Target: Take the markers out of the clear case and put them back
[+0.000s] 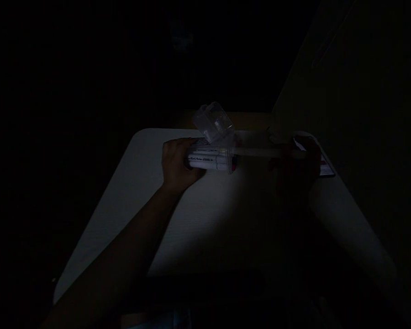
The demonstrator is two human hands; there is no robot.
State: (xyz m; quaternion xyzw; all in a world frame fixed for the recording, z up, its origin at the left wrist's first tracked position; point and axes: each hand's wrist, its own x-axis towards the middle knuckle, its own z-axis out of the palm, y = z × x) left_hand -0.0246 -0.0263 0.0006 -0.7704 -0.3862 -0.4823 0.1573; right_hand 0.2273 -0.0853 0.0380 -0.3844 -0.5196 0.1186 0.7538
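Note:
My left hand (177,161) is wrapped round a clear plastic case of markers (208,160) lying on its side above the white table (198,214). Its transparent lid (214,122) is flipped open at the right end, where a few dark and red marker ends show. In deep shadow to the right, my right hand (296,164) is closed on the far end of a pale marker (260,152). That marker is smeared by motion and points at the case's open end; whether its tip is inside, I cannot tell.
A phone (326,170) with a lit screen lies at the table's right edge, partly behind my right hand. The room is very dark. A wooden strip (250,119) runs beyond the far table edge, and a faintly lit surface (157,320) shows at the bottom.

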